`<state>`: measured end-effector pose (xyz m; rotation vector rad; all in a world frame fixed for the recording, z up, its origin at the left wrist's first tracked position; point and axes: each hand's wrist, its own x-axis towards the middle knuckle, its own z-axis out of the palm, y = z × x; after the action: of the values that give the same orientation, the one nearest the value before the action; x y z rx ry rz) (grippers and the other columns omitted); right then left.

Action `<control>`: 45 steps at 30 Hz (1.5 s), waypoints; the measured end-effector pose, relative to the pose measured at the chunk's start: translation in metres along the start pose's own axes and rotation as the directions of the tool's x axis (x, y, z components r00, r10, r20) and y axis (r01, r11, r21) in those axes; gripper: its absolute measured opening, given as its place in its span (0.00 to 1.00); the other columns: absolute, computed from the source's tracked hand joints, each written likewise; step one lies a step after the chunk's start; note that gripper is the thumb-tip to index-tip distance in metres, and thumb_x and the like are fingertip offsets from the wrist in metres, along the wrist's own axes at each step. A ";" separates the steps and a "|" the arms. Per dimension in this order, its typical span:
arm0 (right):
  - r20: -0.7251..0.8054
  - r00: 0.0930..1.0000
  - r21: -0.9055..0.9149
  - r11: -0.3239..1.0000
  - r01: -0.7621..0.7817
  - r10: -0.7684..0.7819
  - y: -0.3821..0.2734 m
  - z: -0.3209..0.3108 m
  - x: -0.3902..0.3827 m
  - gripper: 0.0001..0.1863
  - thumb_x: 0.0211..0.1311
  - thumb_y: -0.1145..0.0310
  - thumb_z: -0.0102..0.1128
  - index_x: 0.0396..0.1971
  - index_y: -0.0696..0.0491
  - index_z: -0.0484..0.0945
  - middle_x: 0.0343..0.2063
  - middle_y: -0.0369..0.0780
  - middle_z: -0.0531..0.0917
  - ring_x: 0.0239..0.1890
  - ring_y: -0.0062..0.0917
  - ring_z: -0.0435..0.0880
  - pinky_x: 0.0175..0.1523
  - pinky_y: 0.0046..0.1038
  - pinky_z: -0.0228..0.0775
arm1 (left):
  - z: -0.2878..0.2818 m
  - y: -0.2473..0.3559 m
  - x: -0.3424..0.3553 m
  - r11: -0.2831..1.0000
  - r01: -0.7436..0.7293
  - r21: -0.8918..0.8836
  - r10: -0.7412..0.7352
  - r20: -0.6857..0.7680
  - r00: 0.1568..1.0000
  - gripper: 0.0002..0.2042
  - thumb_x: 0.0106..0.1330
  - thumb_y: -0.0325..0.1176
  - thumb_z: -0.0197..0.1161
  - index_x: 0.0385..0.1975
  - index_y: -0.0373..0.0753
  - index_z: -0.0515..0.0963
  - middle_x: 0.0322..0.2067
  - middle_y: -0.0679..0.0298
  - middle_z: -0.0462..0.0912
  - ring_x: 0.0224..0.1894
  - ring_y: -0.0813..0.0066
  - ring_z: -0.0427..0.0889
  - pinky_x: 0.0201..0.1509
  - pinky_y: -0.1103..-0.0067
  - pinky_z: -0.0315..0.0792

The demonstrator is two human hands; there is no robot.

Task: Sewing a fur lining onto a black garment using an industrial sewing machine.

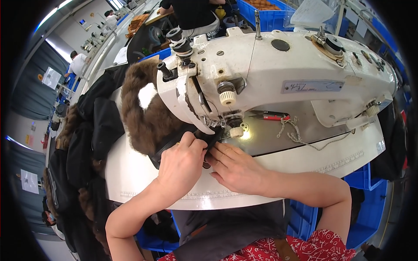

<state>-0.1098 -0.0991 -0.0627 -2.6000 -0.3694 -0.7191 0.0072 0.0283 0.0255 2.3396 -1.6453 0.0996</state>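
A dark brown fur piece joined to black fabric lies on the white sewing table, left of and under the head of a white sewing machine. My left hand is closed, its bent fingers pinching the black fabric in front of the needle area. Beside it, my right hand lies with fingers stretched out, their tips against the fabric near the presser foot. The needle tip and the exact seam are hidden by the machine parts and my fingers.
Red-handled thread snips with a knotted grey cord lie on the metal bed, right of the lit needle area. Black and fur garments pile up at the left. Blue bins stand below right. A person sits beyond the machine.
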 end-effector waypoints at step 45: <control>0.067 0.944 0.146 0.939 0.311 -0.323 0.028 -0.028 -0.003 0.13 0.53 0.58 0.63 0.24 0.53 0.80 0.24 0.38 0.79 0.33 0.29 0.79 0.40 0.29 0.73 | 0.039 0.008 -0.014 0.918 -0.342 0.200 0.372 -0.133 0.919 0.24 0.44 0.26 0.59 0.45 0.24 0.76 0.32 0.58 0.73 0.33 0.67 0.73 0.27 0.81 0.73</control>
<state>-0.1141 -0.1374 -0.0512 -2.4761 -0.8506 -0.6548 -0.0096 0.0284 -0.0138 2.0449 -2.0272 0.5201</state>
